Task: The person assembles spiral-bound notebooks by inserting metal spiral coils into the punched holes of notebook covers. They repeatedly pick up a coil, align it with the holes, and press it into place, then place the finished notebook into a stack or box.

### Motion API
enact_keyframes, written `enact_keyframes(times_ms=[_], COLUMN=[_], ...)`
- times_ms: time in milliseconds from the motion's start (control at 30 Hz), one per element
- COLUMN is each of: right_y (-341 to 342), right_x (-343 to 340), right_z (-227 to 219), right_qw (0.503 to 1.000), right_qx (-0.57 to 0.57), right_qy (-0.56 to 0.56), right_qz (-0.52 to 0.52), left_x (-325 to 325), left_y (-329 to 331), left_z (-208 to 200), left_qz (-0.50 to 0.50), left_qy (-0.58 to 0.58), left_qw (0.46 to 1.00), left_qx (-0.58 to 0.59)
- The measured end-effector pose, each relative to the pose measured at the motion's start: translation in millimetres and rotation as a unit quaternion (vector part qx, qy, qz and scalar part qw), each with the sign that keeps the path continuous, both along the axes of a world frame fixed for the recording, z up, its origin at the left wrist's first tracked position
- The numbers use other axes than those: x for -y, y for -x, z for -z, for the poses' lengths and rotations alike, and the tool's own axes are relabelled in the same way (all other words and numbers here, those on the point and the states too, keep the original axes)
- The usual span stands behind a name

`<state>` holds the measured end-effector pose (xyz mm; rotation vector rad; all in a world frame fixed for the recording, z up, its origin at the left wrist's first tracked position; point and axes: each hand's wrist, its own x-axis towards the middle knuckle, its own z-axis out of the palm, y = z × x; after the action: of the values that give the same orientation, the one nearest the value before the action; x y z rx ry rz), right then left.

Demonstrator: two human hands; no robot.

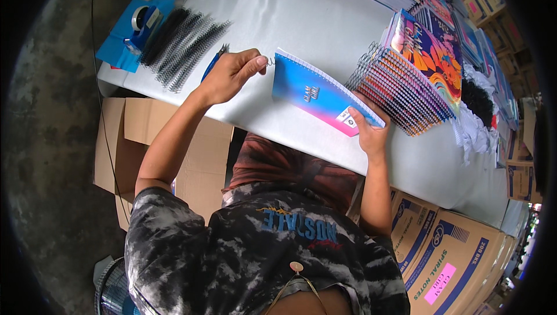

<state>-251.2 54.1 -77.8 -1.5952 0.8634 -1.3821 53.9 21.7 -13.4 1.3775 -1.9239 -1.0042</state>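
Note:
My right hand (371,131) grips a thin notebook (301,91) with a blue-to-pink cover by its lower right corner, thumb on top. A row of small holes runs along the notebook's upper long edge. Beside its upper left corner, my left hand (235,74) is closed, thumb and forefinger pinching a wire spiral coil (271,61). Only a few loops of that coil show; how far it runs into the holes cannot be made out. Under my left wrist lies a blue-handled tool (214,64), partly hidden, its tip dark.
Loose black spiral coils (180,48) lie at the left of the white table (255,16), near a blue tape dispenser (139,27). Stacked bound notebooks (406,83) stand to the right, with more behind. Cardboard boxes (449,263) sit below right; an open carton (156,123) is below left.

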Motion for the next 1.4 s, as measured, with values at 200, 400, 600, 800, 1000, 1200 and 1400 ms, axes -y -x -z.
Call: enact_keyframes(times_ms=[200,400,600,800,1000,1200,1400], right_y=[-5,-3,-3,2,3,-5,-10], right_x=[-4,-6,-8,-4,-13,-17,-21], right_z=[-10,0,0,-3,-5,-3,0], right_qw=[0.999,1.000,1.000,0.995,1.000,0.998,0.976], right_qx=[-0.013,0.023,-0.004,-0.033,-0.025,-0.052,-0.130], right_qy=[0.027,-0.015,0.024,0.086,0.001,0.041,0.165], right_qz=[-0.021,0.014,0.001,-0.032,-0.008,-0.006,0.055], left_x=[6,7,3,13,8,0,-7], left_y=[5,10,11,0,8,28,39], left_z=[14,-10,-9,-5,-47,-50,-59], left_qz=[-0.065,-0.042,-0.042,0.008,0.128,0.062,0.015], left_qy=[0.059,0.042,0.026,0.057,0.212,0.431,0.387], left_qw=[0.994,0.994,0.997,0.990,0.932,0.851,0.824], left_qx=[-0.067,-0.089,-0.058,-0.132,0.263,0.293,0.414])
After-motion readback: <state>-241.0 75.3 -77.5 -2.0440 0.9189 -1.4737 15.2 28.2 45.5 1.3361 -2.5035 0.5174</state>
